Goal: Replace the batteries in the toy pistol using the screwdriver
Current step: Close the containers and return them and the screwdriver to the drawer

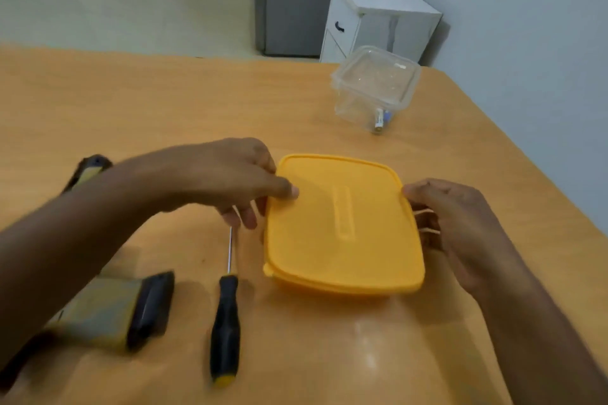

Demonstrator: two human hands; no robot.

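Evidently opening step: both hands grip yellow box [343,227], left hand [241,181] and right hand [454,223] pinching lid edges. Next: lift lid. Screwdriver [225,322], toy pistol [112,312] untouched on bench [164,102].

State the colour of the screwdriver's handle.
Black with a yellow butt end; the screwdriver shows in the head view.

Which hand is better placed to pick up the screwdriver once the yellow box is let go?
Probably the left hand. It grips the yellow box on the side where the screwdriver lies, its fingers just above the shaft's tip. The right hand holds the far edge and would have to cross the box.
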